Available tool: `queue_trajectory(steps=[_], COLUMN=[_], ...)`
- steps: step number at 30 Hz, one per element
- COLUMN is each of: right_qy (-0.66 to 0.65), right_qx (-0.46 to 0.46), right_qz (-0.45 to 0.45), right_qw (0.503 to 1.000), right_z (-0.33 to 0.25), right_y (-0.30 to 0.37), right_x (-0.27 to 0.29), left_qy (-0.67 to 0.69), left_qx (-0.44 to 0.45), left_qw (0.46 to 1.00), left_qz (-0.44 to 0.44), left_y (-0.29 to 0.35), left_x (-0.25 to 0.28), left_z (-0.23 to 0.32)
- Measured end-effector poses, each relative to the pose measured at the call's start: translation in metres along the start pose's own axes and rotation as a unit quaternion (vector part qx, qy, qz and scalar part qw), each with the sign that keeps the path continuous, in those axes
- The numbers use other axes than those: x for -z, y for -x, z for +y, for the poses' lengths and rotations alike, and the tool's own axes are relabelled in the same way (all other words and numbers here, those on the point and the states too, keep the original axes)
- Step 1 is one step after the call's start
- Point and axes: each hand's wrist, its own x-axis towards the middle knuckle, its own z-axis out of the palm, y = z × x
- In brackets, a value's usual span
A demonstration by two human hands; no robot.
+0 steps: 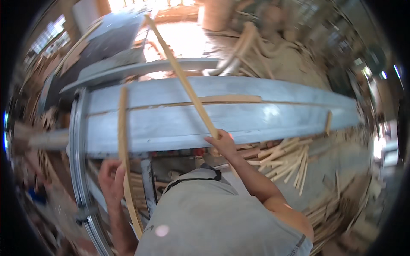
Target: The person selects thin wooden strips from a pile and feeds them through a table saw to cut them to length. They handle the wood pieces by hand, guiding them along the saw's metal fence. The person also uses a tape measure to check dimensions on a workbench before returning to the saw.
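My right hand (223,144) is closed round the near end of a long, narrow wooden strip (183,81), which slants away over the table to the far left. A second wooden strip (123,132) lies across the table's left part, its near end reaching past the edge beside my body. Just left of that strip is my left hand (112,181), fingers loosely curled and apart from the thumb, with nothing seen between them. Beneath both strips stretches a long blue-grey metal machine table (260,121) with a lengthwise slot.
A thin flat wood piece (232,99) lies along the slot; a short stick (328,123) is at the table's right end. A metal rail (79,149) crosses at the left. Cut strips (290,162) are heaped on the floor to the right. Bent pipes (245,45) stand behind.
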Motion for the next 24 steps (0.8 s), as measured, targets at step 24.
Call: queue_trajectory(steps=[24], right_qy=[-0.005], right_qx=[0.162], right_qz=[0.074], right_qw=[0.984], right_z=[0.014], right_y=[-0.018], right_x=[0.01], left_qy=[-0.254], left_qx=[0.298], left_qw=[0.919], left_qz=[0.049], left_y=[0.129], left_x=[-0.075], left_z=[-0.164])
